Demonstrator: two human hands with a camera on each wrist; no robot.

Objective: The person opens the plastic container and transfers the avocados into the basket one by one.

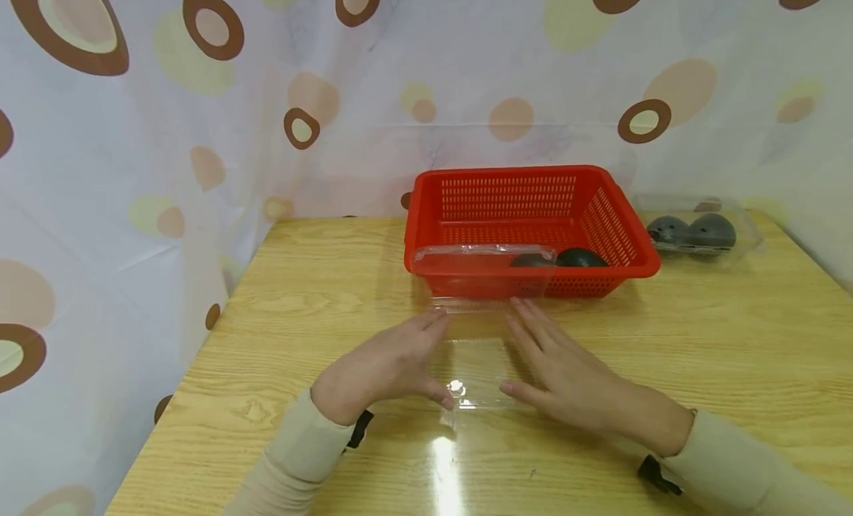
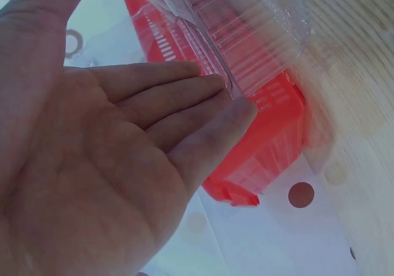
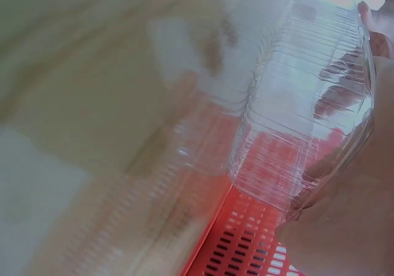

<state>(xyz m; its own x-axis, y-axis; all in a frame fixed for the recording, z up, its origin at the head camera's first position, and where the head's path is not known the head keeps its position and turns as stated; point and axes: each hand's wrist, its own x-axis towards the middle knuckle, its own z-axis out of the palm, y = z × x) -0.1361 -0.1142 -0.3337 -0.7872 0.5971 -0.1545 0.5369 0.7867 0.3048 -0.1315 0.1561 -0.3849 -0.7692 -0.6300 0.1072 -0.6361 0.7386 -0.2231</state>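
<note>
While both flat hands [image 1: 466,368] flank the clear box [image 1: 476,364], a red basket [image 1: 533,227] blocks beyond

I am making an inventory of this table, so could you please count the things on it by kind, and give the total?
Red plastic basket: 1
Clear plastic clamshell boxes: 2, one open between the left hand and right hand at, one closed at
Dark round fruits: 4, two in the basket, two in the closed box
Total: 7
</note>
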